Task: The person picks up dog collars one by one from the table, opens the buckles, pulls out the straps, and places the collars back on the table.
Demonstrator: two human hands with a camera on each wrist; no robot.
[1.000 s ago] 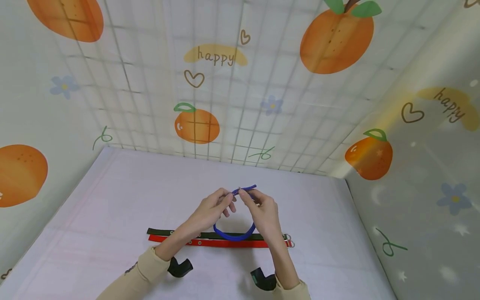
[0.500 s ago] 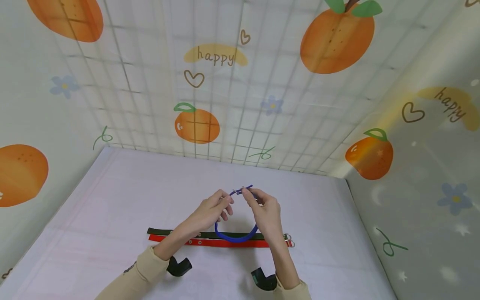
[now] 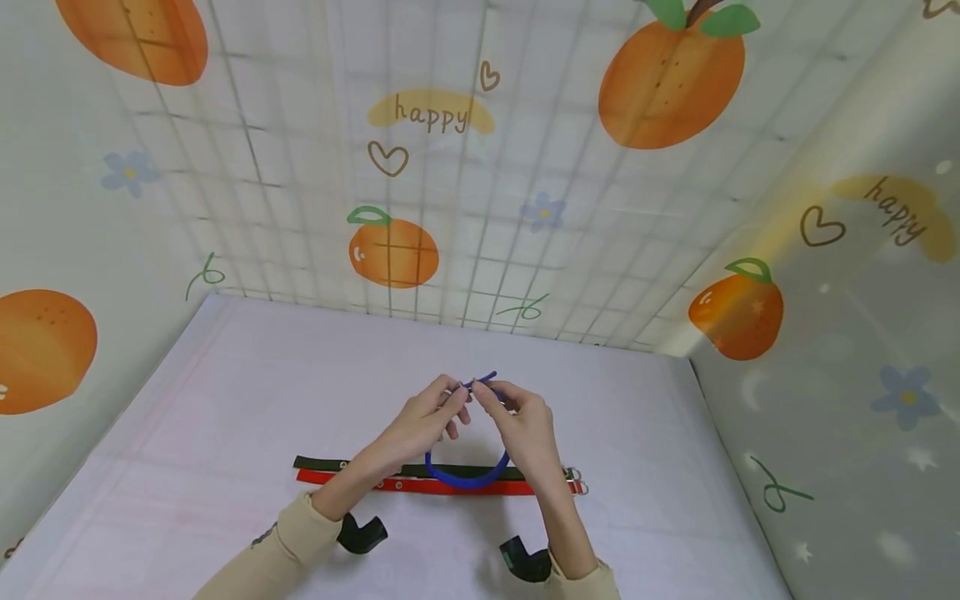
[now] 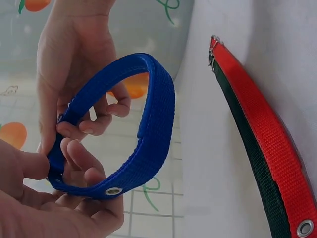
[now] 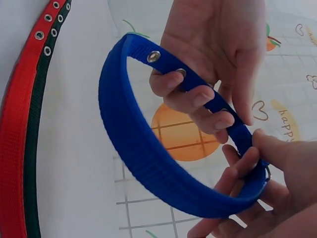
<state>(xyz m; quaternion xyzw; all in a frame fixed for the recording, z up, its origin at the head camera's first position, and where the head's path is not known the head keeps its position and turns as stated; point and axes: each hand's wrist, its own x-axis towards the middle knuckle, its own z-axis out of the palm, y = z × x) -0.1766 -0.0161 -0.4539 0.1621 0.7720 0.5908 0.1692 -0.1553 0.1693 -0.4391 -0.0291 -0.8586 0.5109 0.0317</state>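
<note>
A blue webbing pet collar, bent into a loop, hangs between both hands. Metal eyelets run along one end of the strap, and a metal ring shows near the other end in the right wrist view. My left hand pinches the eyelet end between thumb and fingers. Opposite it, my right hand pinches the collar at the ring end, where the two ends overlap. A short strap tip sticks out above the fingertips. The buckle itself is mostly hidden by fingers.
On the white table, a red collar and a dark green collar lie stretched side by side beneath the loop. Black bent pieces show beside the sleeve cuffs. Fruit-printed curtains enclose the table at the back and sides.
Both hands shifted slightly apart, then came closer together again. The strap tip above the fingers has moved left. The red and green collars have stayed put.
</note>
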